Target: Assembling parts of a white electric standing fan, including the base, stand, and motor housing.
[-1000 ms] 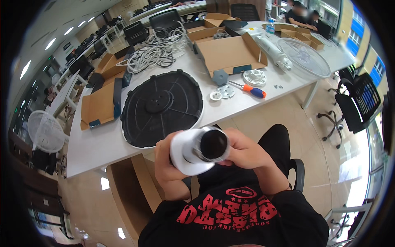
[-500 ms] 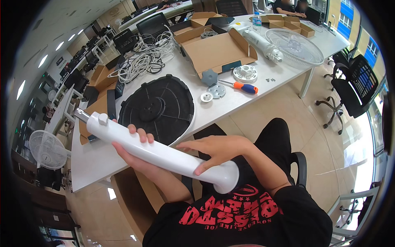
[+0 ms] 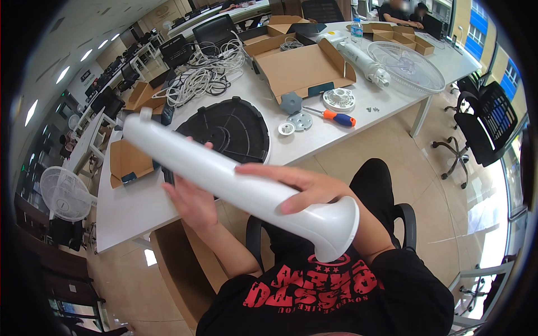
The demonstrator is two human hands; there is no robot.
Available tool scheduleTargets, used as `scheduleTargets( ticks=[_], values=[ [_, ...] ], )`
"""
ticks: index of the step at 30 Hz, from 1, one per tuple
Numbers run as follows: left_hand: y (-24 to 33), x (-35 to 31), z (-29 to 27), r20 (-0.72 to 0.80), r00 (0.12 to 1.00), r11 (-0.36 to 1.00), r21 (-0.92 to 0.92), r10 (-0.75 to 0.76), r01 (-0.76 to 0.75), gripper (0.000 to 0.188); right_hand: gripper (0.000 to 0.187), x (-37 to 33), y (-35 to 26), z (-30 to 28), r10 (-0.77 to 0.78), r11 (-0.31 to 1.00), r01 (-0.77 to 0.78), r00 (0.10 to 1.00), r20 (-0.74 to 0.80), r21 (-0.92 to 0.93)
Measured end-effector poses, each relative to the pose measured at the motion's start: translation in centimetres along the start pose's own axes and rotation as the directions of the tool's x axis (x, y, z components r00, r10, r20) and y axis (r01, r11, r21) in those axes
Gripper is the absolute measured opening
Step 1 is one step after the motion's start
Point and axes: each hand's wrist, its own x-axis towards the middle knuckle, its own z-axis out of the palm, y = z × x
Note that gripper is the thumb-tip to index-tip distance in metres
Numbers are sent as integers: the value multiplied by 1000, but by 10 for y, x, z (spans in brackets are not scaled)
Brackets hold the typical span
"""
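A glossy white fan pole (image 3: 224, 173) lies slantwise in front of me, its flared foot (image 3: 339, 229) at the lower right. Its far upper-left end is blurred, and a small knob (image 3: 147, 113) stands out there. My left hand (image 3: 195, 201) cradles the pole from below around its middle, partly hidden behind it. Near the flared foot, my right hand (image 3: 305, 185) grips the pole from above, fingers along the top and thumb on the near side. Beyond the pole, a round black fan base (image 3: 238, 126), underside up, rests on the white table (image 3: 131, 210).
Right of the base lie a grey knob (image 3: 291, 103), round discs (image 3: 300, 121), screws and a screwdriver (image 3: 337, 118). Farther back are tangled cables (image 3: 207, 75), an opened cardboard box (image 3: 305, 67), a wrapped white part (image 3: 361, 63) and a fan grille (image 3: 406, 67). Two people sit at the far end.
The pole has risen closer to the camera, its flared foot shifting right. The metal rod at its upper end no longer shows. My left hand has turned and its thumb spread away from the pole.
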Motion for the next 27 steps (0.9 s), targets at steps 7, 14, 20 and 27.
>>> scheduleTargets(
  ticks=[7,14,20,27],
  values=[
    [-4,-13,17,231,973,985,170,2,-42,75,124,-8,-13,2,-269,925,325,925,-267,196],
    [-9,-20,12,373,926,983,184,-51,-20,60,124,-10,-15,-2,-469,851,521,697,-542,-66],
    [-25,-20,38,449,886,985,167,-118,46,86,111,-10,-11,3,-554,784,536,376,-742,-313],
    [-55,-15,63,547,808,968,18,-219,251,105,96,-3,7,12,-653,669,495,35,-757,-555]
  ],
)
